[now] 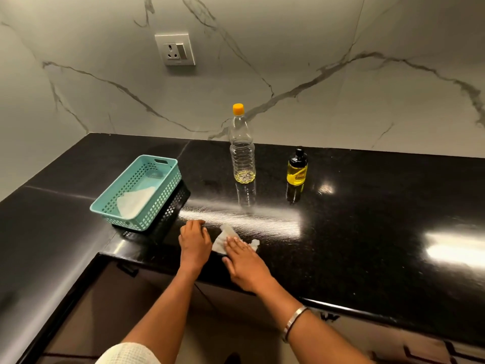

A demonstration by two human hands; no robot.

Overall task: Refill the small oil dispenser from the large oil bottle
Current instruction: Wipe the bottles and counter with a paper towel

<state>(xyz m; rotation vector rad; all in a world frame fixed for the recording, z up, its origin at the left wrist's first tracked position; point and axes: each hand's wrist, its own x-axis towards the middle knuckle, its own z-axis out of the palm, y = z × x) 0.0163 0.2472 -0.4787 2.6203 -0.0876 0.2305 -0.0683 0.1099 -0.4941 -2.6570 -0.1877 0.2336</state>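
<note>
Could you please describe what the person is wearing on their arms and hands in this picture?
Both forearms are bare, with no gloves on the left hand or the right hand. A thin silver metal bangle circles the right wrist. At the bottom edge, a bit of white waffle-textured fabric shows near the left arm, probably a sleeve. No rings are discernible.

Dim, warm indoor light from overhead. The polished black surface (367,232) throws hard white glare: a long streak across its middle and bright patches at right. The large oil bottle (242,145) and small oil dispenser (297,168) mirror faintly beneath themselves. Wide-angle bending curves the edges; focus is slightly soft throughout.
</note>
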